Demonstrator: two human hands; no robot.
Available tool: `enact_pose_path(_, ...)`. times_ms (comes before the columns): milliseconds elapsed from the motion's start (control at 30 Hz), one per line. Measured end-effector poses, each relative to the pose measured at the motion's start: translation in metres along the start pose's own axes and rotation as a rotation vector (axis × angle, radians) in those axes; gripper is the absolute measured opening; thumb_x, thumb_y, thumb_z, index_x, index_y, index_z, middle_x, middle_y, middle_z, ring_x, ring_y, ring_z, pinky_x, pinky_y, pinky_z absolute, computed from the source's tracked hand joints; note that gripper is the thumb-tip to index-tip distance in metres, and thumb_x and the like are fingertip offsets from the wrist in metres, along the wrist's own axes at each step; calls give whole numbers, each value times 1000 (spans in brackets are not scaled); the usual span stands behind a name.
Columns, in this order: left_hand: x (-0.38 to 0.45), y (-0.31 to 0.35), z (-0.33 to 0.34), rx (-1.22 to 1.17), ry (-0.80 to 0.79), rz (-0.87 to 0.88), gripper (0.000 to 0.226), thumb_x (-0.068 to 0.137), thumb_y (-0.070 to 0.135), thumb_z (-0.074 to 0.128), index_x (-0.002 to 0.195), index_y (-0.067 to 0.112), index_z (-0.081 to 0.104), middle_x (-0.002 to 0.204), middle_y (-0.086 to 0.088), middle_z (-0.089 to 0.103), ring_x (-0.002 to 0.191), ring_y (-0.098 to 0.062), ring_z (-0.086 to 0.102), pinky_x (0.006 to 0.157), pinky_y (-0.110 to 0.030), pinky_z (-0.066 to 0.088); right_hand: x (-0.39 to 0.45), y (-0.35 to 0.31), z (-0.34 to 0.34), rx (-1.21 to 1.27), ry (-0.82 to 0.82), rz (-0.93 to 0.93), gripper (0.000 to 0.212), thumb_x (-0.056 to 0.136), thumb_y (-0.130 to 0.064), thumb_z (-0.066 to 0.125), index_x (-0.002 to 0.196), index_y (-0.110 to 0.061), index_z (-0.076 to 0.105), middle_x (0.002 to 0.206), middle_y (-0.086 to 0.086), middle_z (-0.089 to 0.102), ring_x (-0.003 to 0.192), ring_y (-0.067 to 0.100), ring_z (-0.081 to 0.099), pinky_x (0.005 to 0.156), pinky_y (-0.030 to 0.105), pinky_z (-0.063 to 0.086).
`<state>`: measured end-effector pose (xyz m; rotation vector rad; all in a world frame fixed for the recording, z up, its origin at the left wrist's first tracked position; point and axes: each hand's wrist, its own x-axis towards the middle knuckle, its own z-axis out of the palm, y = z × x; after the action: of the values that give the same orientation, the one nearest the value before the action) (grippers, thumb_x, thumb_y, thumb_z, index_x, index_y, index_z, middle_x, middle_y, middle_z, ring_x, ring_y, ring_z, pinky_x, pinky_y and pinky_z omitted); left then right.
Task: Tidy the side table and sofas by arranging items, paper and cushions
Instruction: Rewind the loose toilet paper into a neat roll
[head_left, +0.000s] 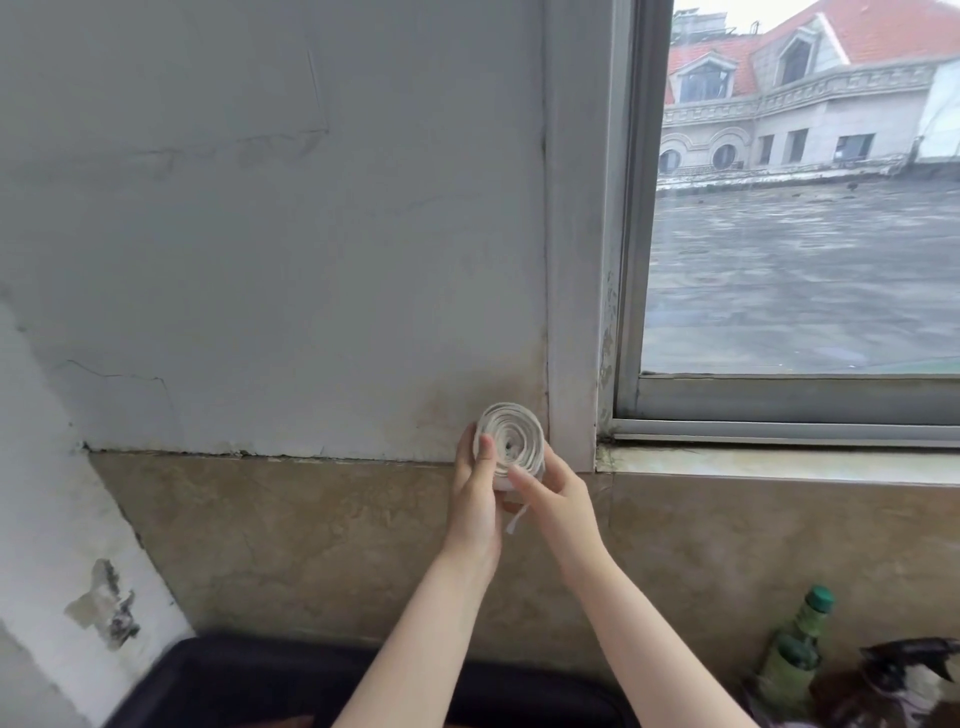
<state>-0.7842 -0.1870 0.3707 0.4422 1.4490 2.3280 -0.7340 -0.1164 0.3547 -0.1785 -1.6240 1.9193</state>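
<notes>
Both bare forearms reach up and away from the camera, converging on a coiled roll of white strip (511, 441) held up in front of the far wall (260, 234), just left of the window frame (571, 260) and about level with the line where the painted wall meets the tan stone cladding (311, 519). The left hand (475, 488) comes up from below with the wrist nearly straight; its palm cups the left side of the roll, the thumb lies across the roll's near face and the fingers curl round behind its left edge, so this hand is grasping the roll. The right hand (553, 491) comes in from the lower right, its wrist bent slightly inward; its fingers pinch the lower right rim of the roll, with the forefinger stretched toward the centre of the coil. A short loose end of the strip (516, 519) hangs down between the two hands. The roll's open spiral faces the camera, with a small dark hole at its centre. To the right, the window (800, 208) looks out on a wet flat roof and a building with a red tiled roof. At the near right stands a green bottle (797, 649) beside a dark spray bottle (898, 675), both blurred. A black edge (234, 675), perhaps of a sofa or surface, crosses the bottom beneath the forearms.
</notes>
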Motion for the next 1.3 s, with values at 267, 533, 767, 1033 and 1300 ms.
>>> enact_pose_path(267, 10, 5, -28, 352, -142, 51, 103, 57, 35, 85, 142, 39, 26, 143, 1, 37, 127, -12, 43, 101, -30, 46, 1, -13, -14, 649, -65, 400, 46, 80, -31, 55, 117, -2, 55, 107, 15, 69, 100, 23, 67, 77, 29, 56)
enact_pose_path(533, 12, 13, -22, 252, -108, 139, 79, 47, 34, 83, 119, 22, 54, 109, 1, 63, 93, -10, 62, 71, -20, 52, -3, -14, -11, 307, 16, 459, 44, 100, -34, 38, 129, -2, 46, 90, 19, 69, 62, 24, 67, 63, 30, 58)
enact_pose_path(767, 16, 20, -15, -17, 10, 62, 64, 45, 35, 81, 102, 17, 60, 94, -1, 66, 83, -20, 64, 67, -35, 56, -15, -17, -4, 101, -38, 96, 60, 93, 13, 32, 131, -33, 42, 84, 14, 71, 85, 30, 68, 77, 31, 57)
enact_pose_path(1033, 17, 27, -21, -119, 50, -138, 24, 89, 25, 59, 109, 15, 52, 84, -3, 60, 58, -9, 62, 46, -20, 49, -16, -14, -8, 240, -150, 147, 67, 71, 31, 16, 97, -1, 69, 99, 23, 69, 99, 32, 67, 85, 31, 55)
enact_pose_path(1300, 12, 30, -26, -158, -129, -109, 98, 29, 18, 89, 117, 19, 46, 82, -1, 64, 59, -12, 64, 52, -24, 53, -17, -12, -18, -124, -234, 84, 54, 76, 20, 47, 103, -21, 68, 86, -4, 70, 80, 9, 64, 67, 12, 47)
